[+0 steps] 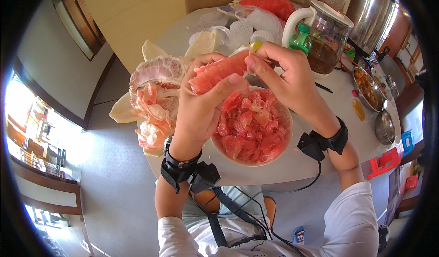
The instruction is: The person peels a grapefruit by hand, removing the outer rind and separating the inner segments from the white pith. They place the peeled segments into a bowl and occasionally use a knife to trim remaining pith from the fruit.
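My left hand (201, 97) is wrapped round a pink pomelo segment (219, 73), its thumb lying along the near side. At the segment's right end my right hand (283, 72) pinches pale membrane between thumb and fingers. Both hands are above the far rim of a white bowl (291, 136), which is heaped with peeled pink pomelo flesh (254, 129). To the left of my left hand lies an opened pomelo rind (123, 108) with unpeeled segments (151, 72) and a pile of stripped membranes (153, 108).
Beyond my hands are white foam fruit nets (240, 30) and a red plastic bag (270, 1). A glass kettle (327, 37), a green-capped bottle (301, 40) and a tall steel pot (372, 17) stand at the back right. Metal bowls (385, 126) line the table's right side.
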`<action>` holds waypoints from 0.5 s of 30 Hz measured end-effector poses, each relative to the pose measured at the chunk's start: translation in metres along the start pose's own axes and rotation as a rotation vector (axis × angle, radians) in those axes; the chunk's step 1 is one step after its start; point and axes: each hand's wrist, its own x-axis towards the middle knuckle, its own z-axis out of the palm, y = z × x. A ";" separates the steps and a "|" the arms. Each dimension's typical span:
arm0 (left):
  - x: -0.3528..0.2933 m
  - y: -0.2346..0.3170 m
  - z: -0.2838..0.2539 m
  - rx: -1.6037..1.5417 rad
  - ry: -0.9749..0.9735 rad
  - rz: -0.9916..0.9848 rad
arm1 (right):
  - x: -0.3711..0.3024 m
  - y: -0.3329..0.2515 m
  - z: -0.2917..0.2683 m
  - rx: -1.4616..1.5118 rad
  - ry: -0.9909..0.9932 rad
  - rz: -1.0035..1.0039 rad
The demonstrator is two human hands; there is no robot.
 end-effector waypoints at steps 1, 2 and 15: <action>0.000 0.001 -0.001 0.010 0.004 -0.024 | 0.000 0.001 0.000 0.057 -0.008 0.008; 0.000 0.003 -0.002 -0.022 0.020 -0.041 | 0.000 0.001 0.000 0.116 -0.018 0.016; -0.001 0.007 -0.007 -0.212 0.020 -0.071 | 0.000 0.001 0.002 0.701 -0.148 0.283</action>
